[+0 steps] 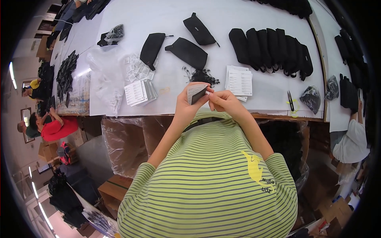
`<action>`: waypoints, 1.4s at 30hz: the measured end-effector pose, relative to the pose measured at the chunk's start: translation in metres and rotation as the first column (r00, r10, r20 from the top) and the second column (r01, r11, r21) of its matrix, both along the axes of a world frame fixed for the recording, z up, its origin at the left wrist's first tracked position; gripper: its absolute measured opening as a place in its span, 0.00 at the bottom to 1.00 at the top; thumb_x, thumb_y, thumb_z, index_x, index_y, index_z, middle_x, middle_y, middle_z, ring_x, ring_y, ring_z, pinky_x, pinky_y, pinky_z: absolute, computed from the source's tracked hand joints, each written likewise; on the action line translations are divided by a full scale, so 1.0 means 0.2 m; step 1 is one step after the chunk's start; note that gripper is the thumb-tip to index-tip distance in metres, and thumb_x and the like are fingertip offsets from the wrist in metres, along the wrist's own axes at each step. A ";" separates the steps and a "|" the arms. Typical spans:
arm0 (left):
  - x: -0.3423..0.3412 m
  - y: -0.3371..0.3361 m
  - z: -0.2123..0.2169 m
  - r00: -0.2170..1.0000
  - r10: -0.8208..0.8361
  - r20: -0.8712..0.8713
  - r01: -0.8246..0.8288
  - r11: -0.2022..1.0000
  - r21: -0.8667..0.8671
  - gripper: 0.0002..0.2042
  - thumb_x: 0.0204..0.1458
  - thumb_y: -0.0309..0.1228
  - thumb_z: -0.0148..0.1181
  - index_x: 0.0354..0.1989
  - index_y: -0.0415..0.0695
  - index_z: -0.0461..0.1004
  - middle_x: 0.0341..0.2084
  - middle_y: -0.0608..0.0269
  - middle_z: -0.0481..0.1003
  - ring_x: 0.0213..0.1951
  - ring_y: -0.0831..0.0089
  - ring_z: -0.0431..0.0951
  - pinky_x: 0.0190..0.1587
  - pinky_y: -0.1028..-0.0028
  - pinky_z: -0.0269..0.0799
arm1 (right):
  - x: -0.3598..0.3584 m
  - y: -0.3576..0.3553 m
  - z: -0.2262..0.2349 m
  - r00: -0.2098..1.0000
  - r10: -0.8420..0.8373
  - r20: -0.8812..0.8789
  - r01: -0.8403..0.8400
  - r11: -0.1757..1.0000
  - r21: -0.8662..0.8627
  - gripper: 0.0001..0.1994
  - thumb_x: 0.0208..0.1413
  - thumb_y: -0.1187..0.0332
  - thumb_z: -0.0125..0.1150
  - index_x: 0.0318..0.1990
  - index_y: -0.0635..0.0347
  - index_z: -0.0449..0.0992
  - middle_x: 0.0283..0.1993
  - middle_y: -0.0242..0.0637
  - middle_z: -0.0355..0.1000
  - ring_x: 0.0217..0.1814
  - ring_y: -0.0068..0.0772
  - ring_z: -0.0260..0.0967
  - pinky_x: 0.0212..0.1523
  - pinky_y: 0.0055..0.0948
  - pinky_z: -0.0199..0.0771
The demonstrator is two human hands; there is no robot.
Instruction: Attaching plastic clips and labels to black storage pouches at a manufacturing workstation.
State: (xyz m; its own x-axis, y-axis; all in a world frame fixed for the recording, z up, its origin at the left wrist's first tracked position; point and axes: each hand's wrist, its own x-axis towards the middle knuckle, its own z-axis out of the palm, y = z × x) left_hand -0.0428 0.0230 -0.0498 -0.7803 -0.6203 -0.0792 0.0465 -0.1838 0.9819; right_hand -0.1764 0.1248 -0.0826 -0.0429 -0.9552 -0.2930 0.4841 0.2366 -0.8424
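Hands first: left hand [185, 101] pinches a grey card [195, 93] upright-ish, slightly tilted; right hand [228, 104] is just beside, fingertips pinched at the card's right edge on a white bit [208, 93], too small for us to identify. We place the card over the counter's near edge, in front of the person's striped shirt [210, 174].

Just beyond the hands we have a tangle of black cords [203, 75]. Right of it, a flat card stack [239, 81]; left, a fanned card stack [137, 93], small packets [139, 70] behind it, then clear plastic [104, 75].

Farther up the white counter [158, 18], we mark three loose black pouches [188, 52] and, to the right, an overlapping pouch row [272, 49]. Snips [291, 102] and a bagged bundle [310, 98] sit near the right end. Around: a person in red [59, 129] at left, one in white [354, 144] at right.
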 end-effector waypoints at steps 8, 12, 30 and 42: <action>0.02 0.01 -0.02 0.997 0.076 -0.027 -0.077 0.996 -0.047 0.13 0.51 0.18 0.59 0.45 0.38 0.70 0.32 0.63 0.74 0.36 0.78 0.73 0.42 0.79 0.69 | 0.03 -0.02 0.03 0.998 -0.034 0.057 0.035 0.999 -0.005 0.15 0.61 0.59 0.51 0.28 0.60 0.72 0.16 0.20 0.58 0.15 0.10 0.43 0.17 0.16 0.40; 0.02 -0.01 -0.02 0.994 0.111 -0.004 -0.110 0.987 -0.120 0.13 0.51 0.21 0.59 0.45 0.37 0.69 0.30 0.63 0.73 0.34 0.78 0.73 0.40 0.79 0.70 | 0.03 -0.02 0.03 0.982 -0.189 -0.006 0.189 0.981 -0.031 0.09 0.58 0.63 0.58 0.33 0.60 0.72 0.14 0.16 0.52 0.16 0.09 0.43 0.18 0.17 0.39; 0.02 0.04 -0.03 0.973 0.181 0.145 -0.141 0.959 -0.246 0.06 0.51 0.26 0.61 0.31 0.37 0.71 0.24 0.70 0.69 0.26 0.86 0.67 0.29 0.83 0.62 | 0.08 -0.02 0.11 0.321 -0.582 -0.747 0.380 0.802 -0.461 0.05 0.48 0.73 0.64 0.32 0.60 0.76 0.13 0.23 0.52 0.15 0.13 0.44 0.17 0.19 0.43; 0.04 -0.07 0.01 0.993 -0.116 -0.002 0.112 0.952 0.286 0.08 0.58 0.30 0.52 0.36 0.39 0.74 0.30 0.70 0.73 0.35 0.84 0.70 0.41 0.82 0.64 | 0.01 0.02 0.11 0.773 -0.414 -0.480 0.338 0.910 -0.241 0.05 0.51 0.69 0.64 0.32 0.59 0.75 0.13 0.26 0.64 0.15 0.11 0.56 0.19 0.16 0.51</action>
